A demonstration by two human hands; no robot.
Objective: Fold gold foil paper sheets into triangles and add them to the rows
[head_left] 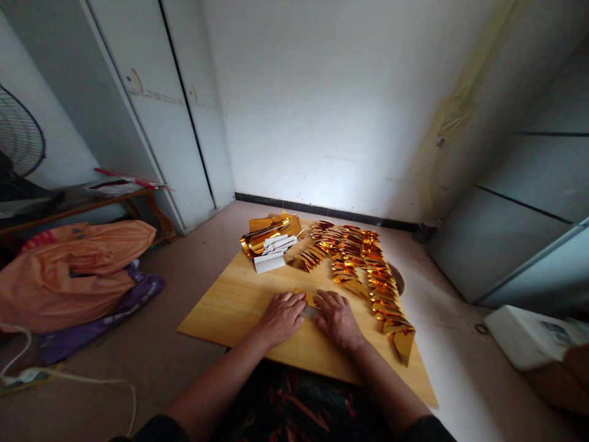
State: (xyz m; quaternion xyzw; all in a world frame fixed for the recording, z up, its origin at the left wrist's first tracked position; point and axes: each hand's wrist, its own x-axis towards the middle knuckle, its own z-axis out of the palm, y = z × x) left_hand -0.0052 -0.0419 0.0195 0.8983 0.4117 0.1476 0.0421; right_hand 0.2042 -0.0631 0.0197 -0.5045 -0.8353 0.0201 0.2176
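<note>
Desk (landmark): pale yellow, flat wooden desk point(221, 310).
Piece in work: small, flat gold-and-grey foil-paper piece point(311, 311), near the desk's middle, between and partly under both hands.
Left grip: left hand point(281, 316), fingers bent onto the piece's left end; pinched or merely pressing, cannot tell.
Right grip: right hand point(338, 316), fingers over the right end; clamped or resting, cannot tell.
Crease risk: uneven pressure between the hands could skew or wrinkle the piece.
Folded rows: shiny gold, pointed folded-foil shapes point(383, 288), overlapping along the desk's right side, near end close to its right edge.
Row risk: right forearm lies just beside; an outward swing could disorder them or push some off.
Loose stock: shiny gold foil sheets point(271, 226) and white folded papers point(270, 264), desk's far left.
Stock risk: probably light; a draught could scatter them.
</note>
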